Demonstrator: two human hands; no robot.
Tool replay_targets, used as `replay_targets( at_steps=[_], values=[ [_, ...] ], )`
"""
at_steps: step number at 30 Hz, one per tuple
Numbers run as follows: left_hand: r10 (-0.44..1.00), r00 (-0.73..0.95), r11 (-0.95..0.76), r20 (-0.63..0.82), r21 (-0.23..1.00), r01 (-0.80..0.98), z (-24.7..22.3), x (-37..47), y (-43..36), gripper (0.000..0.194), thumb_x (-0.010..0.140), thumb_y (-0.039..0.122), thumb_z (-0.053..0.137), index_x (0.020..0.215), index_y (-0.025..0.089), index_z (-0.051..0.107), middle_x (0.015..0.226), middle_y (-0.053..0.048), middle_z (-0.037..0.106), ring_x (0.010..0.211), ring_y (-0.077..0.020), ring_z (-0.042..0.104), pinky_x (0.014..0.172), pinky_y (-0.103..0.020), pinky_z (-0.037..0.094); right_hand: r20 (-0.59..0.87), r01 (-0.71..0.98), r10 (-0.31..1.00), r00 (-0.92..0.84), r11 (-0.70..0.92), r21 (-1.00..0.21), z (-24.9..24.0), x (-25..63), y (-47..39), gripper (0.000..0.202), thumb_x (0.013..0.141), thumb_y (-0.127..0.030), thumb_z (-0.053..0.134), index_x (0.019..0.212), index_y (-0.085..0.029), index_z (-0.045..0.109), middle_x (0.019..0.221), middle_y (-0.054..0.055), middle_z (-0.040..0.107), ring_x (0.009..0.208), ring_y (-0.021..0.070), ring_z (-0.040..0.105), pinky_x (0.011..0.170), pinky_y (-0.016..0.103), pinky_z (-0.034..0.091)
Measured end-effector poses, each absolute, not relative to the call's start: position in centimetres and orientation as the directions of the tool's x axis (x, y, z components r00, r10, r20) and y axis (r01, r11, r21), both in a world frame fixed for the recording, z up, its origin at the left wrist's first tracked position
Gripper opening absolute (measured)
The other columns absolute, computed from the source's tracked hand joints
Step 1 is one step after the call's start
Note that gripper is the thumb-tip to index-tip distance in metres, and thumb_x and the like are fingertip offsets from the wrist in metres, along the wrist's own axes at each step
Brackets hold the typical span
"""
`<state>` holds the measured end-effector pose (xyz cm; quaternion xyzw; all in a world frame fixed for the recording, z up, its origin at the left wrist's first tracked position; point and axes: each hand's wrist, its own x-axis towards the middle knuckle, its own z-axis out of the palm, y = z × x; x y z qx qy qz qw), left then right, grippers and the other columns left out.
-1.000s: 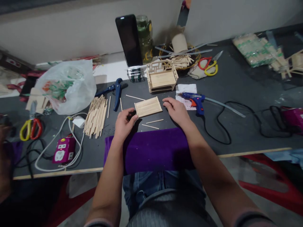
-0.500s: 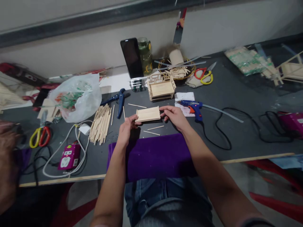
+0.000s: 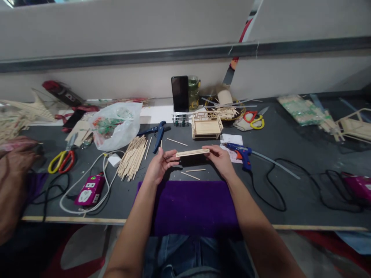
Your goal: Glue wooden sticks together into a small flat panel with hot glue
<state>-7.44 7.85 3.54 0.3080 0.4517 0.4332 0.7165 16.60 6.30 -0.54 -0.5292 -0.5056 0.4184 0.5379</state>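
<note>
A small panel of pale wooden sticks (image 3: 193, 153) is held level above the dark table, its narrow edge facing me. My right hand (image 3: 219, 159) pinches its right end between thumb and fingers. At the left end, my left hand (image 3: 162, 164) has its fingers apart and its thumb away from the wood; the fingertips reach the panel's end. Two loose sticks (image 3: 195, 170) lie just below the panel. Behind it stands a miniature stick-built bench (image 3: 206, 127). A blue hot glue gun (image 3: 242, 152) lies on paper right of my right hand.
Left lie a stick pile (image 3: 132, 158), blue cutter (image 3: 159, 136), plastic bag (image 3: 118, 125), scissors (image 3: 62, 160) and magenta power box (image 3: 90, 190). A phone (image 3: 180, 94) stands behind. Purple cloth (image 3: 191, 208) covers the near edge. Another person's hand (image 3: 20, 154) works at far left.
The panel has turned from showing its flat face to showing its edge. My left hand's fingers have opened from their hold on its left end. The head view has tilted upward.
</note>
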Motion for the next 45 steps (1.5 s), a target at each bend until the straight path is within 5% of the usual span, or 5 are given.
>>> replay_targets(
  at_steps=[17,23,30,37,45],
  values=[
    [0.973,0.093,0.224,-0.212,0.963,-0.153,2.2,-5.0,9.5,0.028,0.052,0.031,0.085,0.070,0.018,0.068,0.062,0.003,0.061,0.054,-0.0067,0.046,0.053,-0.021,0.037,0.074,0.183,0.985,0.154,0.046,-0.982,-1.3,16.6,6.9,0.027,0.073,-0.046,0.066,0.078,-0.020,0.073,0.084,0.004,0.062,0.061,0.0139,0.056,0.052,0.029,0.054],
    [0.970,0.086,0.241,-0.226,0.937,-0.252,1.9,-4.4,9.2,0.032,0.049,0.036,0.086,0.065,0.017,0.066,0.057,0.003,0.057,0.052,-0.0069,0.045,0.054,-0.022,0.039,0.144,0.293,0.968,0.207,0.080,-0.953,-1.0,16.3,6.7,0.036,0.077,-0.039,0.062,0.107,-0.020,0.068,0.090,0.005,0.062,0.066,0.0141,0.054,0.056,0.028,0.051],
    [0.973,0.072,0.230,-0.219,0.933,-0.277,2.0,-4.7,8.7,0.032,0.049,0.037,0.087,0.061,0.016,0.065,0.057,0.003,0.057,0.053,-0.0087,0.047,0.055,-0.024,0.041,0.557,0.714,0.829,0.045,0.363,-0.598,3.4,16.1,6.5,0.024,0.089,-0.032,0.054,0.107,-0.026,0.070,0.100,0.008,0.068,0.097,0.0251,0.055,0.088,0.043,0.043],
    [0.974,0.106,0.223,-0.198,0.911,-0.346,1.5,-4.9,8.3,0.033,0.051,0.034,0.087,0.070,0.015,0.069,0.068,-0.001,0.067,0.062,-0.0114,0.057,0.064,-0.026,0.046,0.461,0.833,0.853,-0.245,0.429,-0.351,5.1,14.2,7.5,0.030,0.090,-0.034,0.056,0.118,-0.027,0.065,0.112,0.005,0.070,0.102,0.0277,0.049,0.087,0.045,0.034],
    [0.979,0.126,0.193,-0.161,0.929,-0.316,1.6,-5.1,8.1,0.029,0.055,0.032,0.084,0.073,0.014,0.069,0.067,0.001,0.065,0.059,-0.0096,0.054,0.060,-0.023,0.042,0.428,0.805,0.857,-0.288,0.458,-0.376,4.2,13.7,7.5,0.026,0.091,-0.034,0.055,0.112,-0.025,0.066,0.106,0.004,0.072,0.100,0.0257,0.050,0.084,0.042,0.032]
  ],
)
